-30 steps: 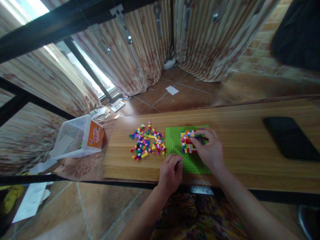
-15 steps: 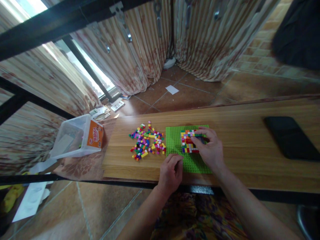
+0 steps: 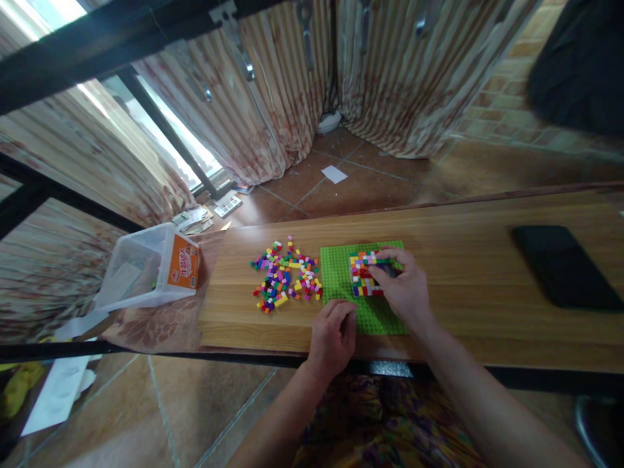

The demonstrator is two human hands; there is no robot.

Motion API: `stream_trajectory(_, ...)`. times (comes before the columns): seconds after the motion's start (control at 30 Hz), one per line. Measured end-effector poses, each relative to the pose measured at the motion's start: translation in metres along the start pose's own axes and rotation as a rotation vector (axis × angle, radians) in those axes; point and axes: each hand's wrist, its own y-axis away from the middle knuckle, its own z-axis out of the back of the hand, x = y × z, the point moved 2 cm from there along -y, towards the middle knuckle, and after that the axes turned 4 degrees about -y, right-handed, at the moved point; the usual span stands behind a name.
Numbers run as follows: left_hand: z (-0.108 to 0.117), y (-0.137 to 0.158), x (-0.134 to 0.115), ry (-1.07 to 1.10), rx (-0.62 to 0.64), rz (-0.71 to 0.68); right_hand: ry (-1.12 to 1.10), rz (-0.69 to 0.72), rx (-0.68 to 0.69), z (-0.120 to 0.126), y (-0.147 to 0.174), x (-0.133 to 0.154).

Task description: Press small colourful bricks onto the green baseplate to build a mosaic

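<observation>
A green studded baseplate (image 3: 336, 268) lies on the wooden table in front of me. On it stands a low block of small multicoloured bricks (image 3: 363, 279), its right part hidden by my right hand (image 3: 405, 283). The thumb and fingers of that hand are closed about the block, with the thumb on its top. My left hand (image 3: 334, 335) rests curled at the plate's near left corner; whether anything is between its fingers is hidden. Left of the plate, many loose small bricks (image 3: 280, 276) in mixed colours are spread over the tabletop.
A clear plastic box (image 3: 141, 266) with an orange label stands at the table's left end. A black phone or tablet (image 3: 565, 266) lies on the right. A dark metal bar (image 3: 121, 29) crosses above, with curtains (image 3: 390, 84) behind. Paper (image 3: 334, 174) lies on the floor.
My right hand has shifted slightly left, still on the brick block. My left hand stays curled in the same place. The view itself has moved a little.
</observation>
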Motion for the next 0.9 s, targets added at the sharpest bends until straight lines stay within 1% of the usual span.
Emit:
stream_trajectory(0.27,0.0017,0.0,0.0011,-0.079,-0.024,0.017,0.033,-0.003,0.011,0.0001,-0.0026,0.0009)
stream_trajectory(0.47,-0.0041,-0.0005,0.0033,-0.145,0.073,0.033,0.035,-0.019,0.011,0.0001,-0.0025,0.0039)
stream_trajectory(0.6,-0.005,-0.0013,0.0034,-0.146,0.103,0.043,0.036,-0.011,0.008,-0.0014,-0.0026,0.0038)
stream_trajectory(0.77,-0.0049,-0.0011,0.0043,-0.14,0.096,0.049,0.028,0.002,0.019,-0.0017,-0.0026,0.0006)
stream_trajectory(0.9,-0.0055,-0.0015,0.0061,-0.139,0.08,0.045,-0.035,0.054,0.065,0.0021,0.0007,-0.0022)
